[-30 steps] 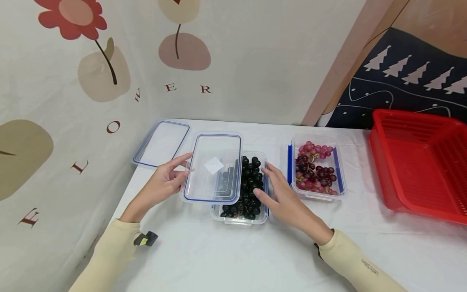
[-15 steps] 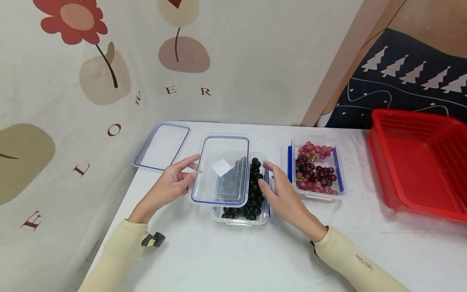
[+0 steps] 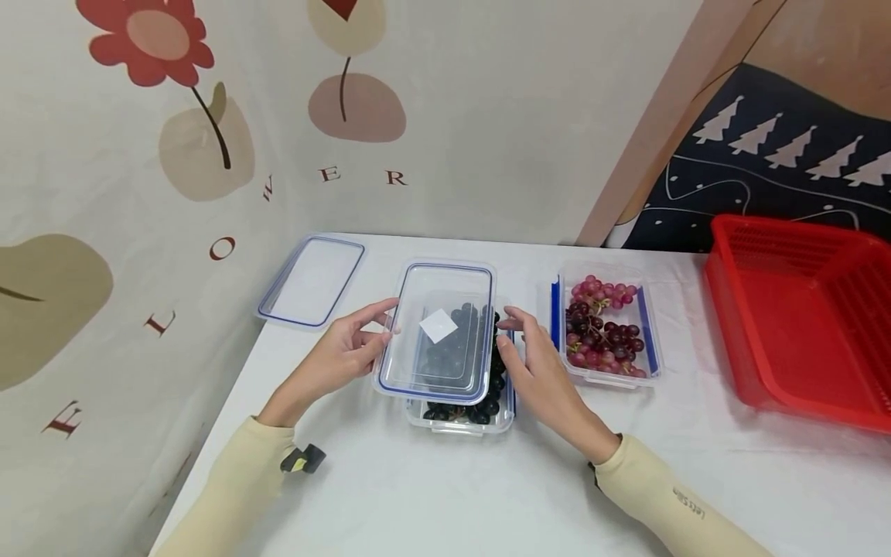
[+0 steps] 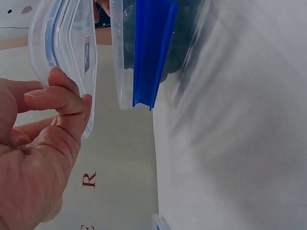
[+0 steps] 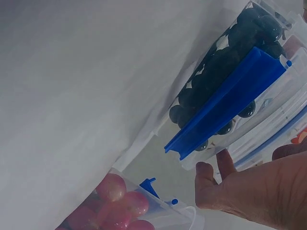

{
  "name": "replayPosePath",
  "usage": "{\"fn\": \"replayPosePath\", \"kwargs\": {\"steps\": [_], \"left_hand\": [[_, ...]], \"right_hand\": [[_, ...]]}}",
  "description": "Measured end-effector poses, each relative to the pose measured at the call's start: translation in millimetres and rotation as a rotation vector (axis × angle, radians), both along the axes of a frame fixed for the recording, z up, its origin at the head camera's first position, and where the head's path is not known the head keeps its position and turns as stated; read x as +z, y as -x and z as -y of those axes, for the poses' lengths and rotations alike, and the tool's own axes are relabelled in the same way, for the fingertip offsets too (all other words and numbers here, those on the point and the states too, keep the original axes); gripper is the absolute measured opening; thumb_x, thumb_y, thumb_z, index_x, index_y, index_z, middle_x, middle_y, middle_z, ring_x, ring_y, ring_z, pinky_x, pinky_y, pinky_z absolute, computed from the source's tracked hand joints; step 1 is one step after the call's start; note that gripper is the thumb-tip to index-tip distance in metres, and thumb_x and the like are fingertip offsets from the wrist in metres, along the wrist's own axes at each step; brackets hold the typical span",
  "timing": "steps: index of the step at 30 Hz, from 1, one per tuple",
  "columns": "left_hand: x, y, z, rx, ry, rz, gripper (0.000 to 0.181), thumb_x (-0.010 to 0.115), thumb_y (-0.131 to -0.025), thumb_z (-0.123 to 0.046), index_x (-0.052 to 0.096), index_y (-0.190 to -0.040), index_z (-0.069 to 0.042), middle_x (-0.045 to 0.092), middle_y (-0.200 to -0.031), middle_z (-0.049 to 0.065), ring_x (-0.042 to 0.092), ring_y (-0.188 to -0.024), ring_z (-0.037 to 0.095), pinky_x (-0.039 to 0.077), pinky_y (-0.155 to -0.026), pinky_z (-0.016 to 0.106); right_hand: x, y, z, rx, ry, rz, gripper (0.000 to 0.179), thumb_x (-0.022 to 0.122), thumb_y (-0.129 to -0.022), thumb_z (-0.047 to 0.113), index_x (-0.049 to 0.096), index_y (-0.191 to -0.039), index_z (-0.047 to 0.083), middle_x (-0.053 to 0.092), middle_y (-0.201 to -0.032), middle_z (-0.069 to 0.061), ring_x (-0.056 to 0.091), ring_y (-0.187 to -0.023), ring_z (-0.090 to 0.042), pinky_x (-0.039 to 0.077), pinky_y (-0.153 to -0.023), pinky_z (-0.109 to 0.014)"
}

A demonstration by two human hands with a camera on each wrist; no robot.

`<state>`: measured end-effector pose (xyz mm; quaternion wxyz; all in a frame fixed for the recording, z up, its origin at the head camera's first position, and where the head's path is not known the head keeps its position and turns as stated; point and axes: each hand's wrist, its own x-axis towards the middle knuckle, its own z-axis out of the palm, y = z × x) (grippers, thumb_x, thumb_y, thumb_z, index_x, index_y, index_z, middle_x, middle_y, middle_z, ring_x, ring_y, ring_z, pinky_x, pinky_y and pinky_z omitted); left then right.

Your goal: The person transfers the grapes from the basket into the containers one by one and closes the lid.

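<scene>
My left hand pinches the left edge of a clear plastic lid with a blue seal and a white square sticker. In the left wrist view, the lid stands a gap above a clear container with a blue side clip. Black grapes fill that container. The lid covers most of it in the head view, shifted toward the far left. My right hand is at the container's right side, fingers slightly bent; in the right wrist view, its fingertips lie near the rim, contact unclear.
To the right stands a second clear container with red grapes, its blue clips lowered. Another blue-sealed lid lies at the table's back left corner. A red plastic basket sits far right. A patterned wall sheet hangs behind.
The left hand has carried the lid to the right, so it covers more of the black grapes. The right hand has stayed beside the container with only a slight shift.
</scene>
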<state>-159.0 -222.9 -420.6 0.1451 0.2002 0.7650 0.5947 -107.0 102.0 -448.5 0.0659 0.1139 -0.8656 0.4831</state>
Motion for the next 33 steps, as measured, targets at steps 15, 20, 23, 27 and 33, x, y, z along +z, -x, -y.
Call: {"fn": "replayPosePath", "kwargs": {"steps": [15,20,23,27,33], "left_hand": [[-2.1,-0.1,-14.0,-0.014,-0.054,0.001,0.056,0.055,-0.108,0.008,0.042,-0.163,0.005,0.051,-0.123,0.022,0.042,-0.058,0.008,0.031,-0.051,0.019],[-3.2,-0.4,-18.6,-0.02,-0.056,-0.043,0.055,0.055,-0.108,0.007,0.045,-0.162,0.005,0.054,-0.122,0.023,0.043,-0.057,0.01,0.033,-0.05,0.021],[-3.9,-0.9,-21.5,-0.019,-0.066,-0.069,0.052,0.052,-0.108,0.008,0.047,-0.16,0.006,0.055,-0.122,0.024,0.048,-0.059,0.012,0.037,-0.05,0.022],[-2.8,-1.2,-27.4,-0.014,-0.103,-0.109,0.052,0.053,-0.108,0.008,0.047,-0.16,0.005,0.056,-0.119,0.024,0.055,-0.064,0.015,0.044,-0.054,0.024],[4.4,1.0,-35.9,0.046,-0.186,-0.181,0.068,0.06,-0.105,0.012,0.034,-0.168,0.002,0.064,-0.119,0.024,0.06,-0.074,0.015,0.05,-0.06,0.023]], "right_hand": [[1.2,4.7,1,-0.024,0.123,-0.096,0.041,0.057,-0.116,0.027,0.059,-0.155,0.017,0.071,-0.134,-0.007,0.066,-0.12,-0.024,0.053,-0.101,-0.047],[1.9,6.0,1,-0.021,0.225,-0.092,0.04,0.064,-0.111,0.014,0.062,-0.15,0.007,0.072,-0.124,-0.011,0.066,-0.11,-0.02,0.054,-0.093,-0.029],[3.2,7.3,-1,-0.037,0.303,-0.075,0.041,0.065,-0.107,0.003,0.063,-0.148,0.004,0.07,-0.12,-0.015,0.066,-0.101,-0.02,0.056,-0.084,-0.022],[7.8,8.5,-3,-0.064,0.375,-0.079,0.048,0.063,-0.105,-0.006,0.058,-0.152,0.002,0.068,-0.119,-0.02,0.065,-0.095,-0.019,0.056,-0.08,-0.02],[19.1,8.7,-7,-0.128,0.443,-0.103,0.037,0.066,-0.108,0.002,0.064,-0.145,-0.002,0.07,-0.118,-0.02,0.066,-0.095,-0.013,0.056,-0.084,-0.019]]}}
